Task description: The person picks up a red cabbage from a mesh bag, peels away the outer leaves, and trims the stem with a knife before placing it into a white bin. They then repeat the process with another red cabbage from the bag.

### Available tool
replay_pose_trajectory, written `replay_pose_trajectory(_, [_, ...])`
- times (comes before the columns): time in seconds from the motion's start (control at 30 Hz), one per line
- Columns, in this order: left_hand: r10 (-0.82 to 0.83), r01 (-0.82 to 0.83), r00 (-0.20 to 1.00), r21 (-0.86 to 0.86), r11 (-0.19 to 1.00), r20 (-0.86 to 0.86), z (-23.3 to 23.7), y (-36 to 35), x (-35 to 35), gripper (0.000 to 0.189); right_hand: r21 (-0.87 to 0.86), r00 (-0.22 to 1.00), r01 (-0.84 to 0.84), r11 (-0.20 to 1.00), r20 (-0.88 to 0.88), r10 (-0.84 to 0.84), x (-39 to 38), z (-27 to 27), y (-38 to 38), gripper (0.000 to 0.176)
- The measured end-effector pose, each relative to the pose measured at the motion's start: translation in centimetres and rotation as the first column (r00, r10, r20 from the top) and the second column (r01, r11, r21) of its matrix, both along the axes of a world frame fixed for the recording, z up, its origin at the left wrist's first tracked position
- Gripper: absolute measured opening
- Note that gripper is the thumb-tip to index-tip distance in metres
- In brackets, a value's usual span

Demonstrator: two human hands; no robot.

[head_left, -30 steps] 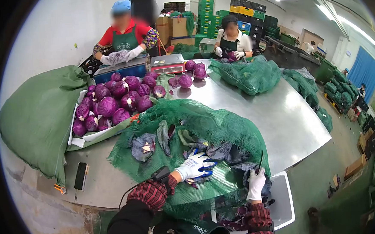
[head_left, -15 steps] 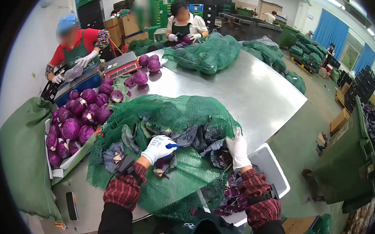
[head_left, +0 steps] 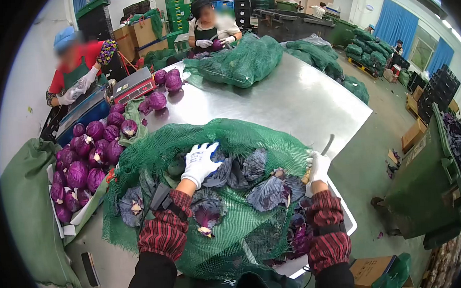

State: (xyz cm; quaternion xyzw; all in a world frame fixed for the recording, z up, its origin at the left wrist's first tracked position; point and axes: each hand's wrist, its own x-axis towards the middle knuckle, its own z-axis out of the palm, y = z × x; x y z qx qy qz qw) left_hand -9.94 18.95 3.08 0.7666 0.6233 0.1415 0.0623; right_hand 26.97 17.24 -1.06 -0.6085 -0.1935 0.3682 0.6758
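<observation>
A green mesh bag (head_left: pixel 224 131) lies spread on the metal table, its mouth facing me. Dark, leafy red cabbages (head_left: pixel 268 193) show in the opening, one cabbage (head_left: pixel 208 211) with its cut stem toward me. My left hand (head_left: pixel 200 166), in a white glove, rests with fingers spread over the cabbages at the upper edge of the opening. At the bag's right edge, my gloved right hand (head_left: pixel 319 167) is closed around a knife (head_left: pixel 328 144). Its narrow grey blade points up and away, and part of a light brown handle shows below the hand.
Peeled purple cabbages (head_left: pixel 78 174) fill a lined container at left, beside a scale (head_left: pixel 132 86). A phone (head_left: pixel 90 269) lies near the table edge. A white bin (head_left: pixel 345 211) with purple leaves stands front right, a green waste bin (head_left: pixel 429 195) beyond. Two co-workers stand across the table.
My left hand has moved up and opened over the cabbages. My right hand has moved right and up, off the mesh edge, and the knife blade now shows. The bag's mouth is wider.
</observation>
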Motion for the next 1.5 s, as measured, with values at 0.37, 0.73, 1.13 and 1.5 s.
replay_pose_trajectory(0.37, [-0.336, 0.223, 0.907, 0.387, 0.894, 0.253, -4.0, -15.8, 1.7, 0.058, -0.317, 0.763, -0.47, 0.824, 0.324, 0.559, -21.5, -6.0, -11.7, 0.09])
replay_pose_trajectory(0.73, [0.016, 0.132, 0.235, -0.048, 0.99, 0.972, -5.3, -12.4, -0.6, 0.054, 0.02, 0.8, -0.565, 0.825, -0.233, 0.553, -20.7, -2.6, -11.1, 0.028])
replay_pose_trajectory(1.13, [-0.135, 0.177, 0.294, 0.084, 0.981, 0.946, -3.5, -17.9, 5.2, 0.047, 0.062, 0.493, -0.362, 0.93, 0.86, 0.134, -15.6, 0.9, -14.1, 0.006])
replay_pose_trajectory(1.5, [-0.462, 0.343, 0.817, 0.353, 0.87, 0.346, -1.9, -15.3, 7.5, 0.047, -0.098, 0.591, -0.133, 0.986, 0.791, 0.158, -14.1, -1.1, -13.3, 0.021])
